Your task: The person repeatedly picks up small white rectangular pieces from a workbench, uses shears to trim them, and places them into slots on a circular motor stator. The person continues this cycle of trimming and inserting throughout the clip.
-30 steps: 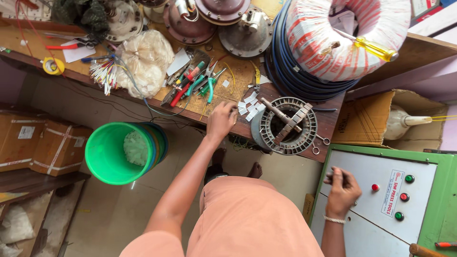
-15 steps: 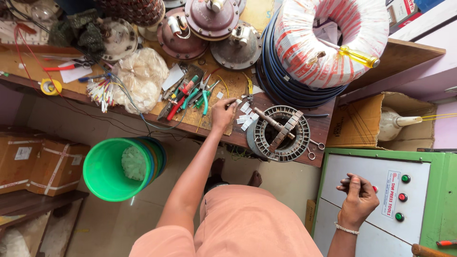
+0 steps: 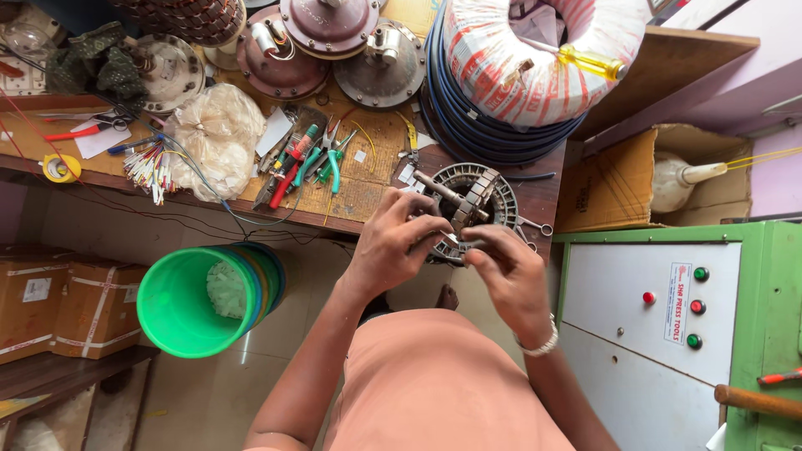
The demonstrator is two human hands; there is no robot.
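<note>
Cluttered wooden workbench (image 3: 351,196): at its front edge, both hands' fingers (image 3: 426,230) pinch a small piece beside the stator (image 3: 468,200).

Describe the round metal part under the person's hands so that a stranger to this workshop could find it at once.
Start at the big coil of wrapped wire on the wooden bench. Just below it, at the bench's front edge, lies the grey slotted ring, touched by both the left hand and right hand. Unlike the domed motor covers behind, it is open-centred.

You face wooden worktop (image 3: 50,154); pale tiled floor (image 3: 209,392) below. Green cabinet (image 3: 752,334) right, cardboard boxes (image 3: 67,305) on low shelf left. Soft daylight.
</note>
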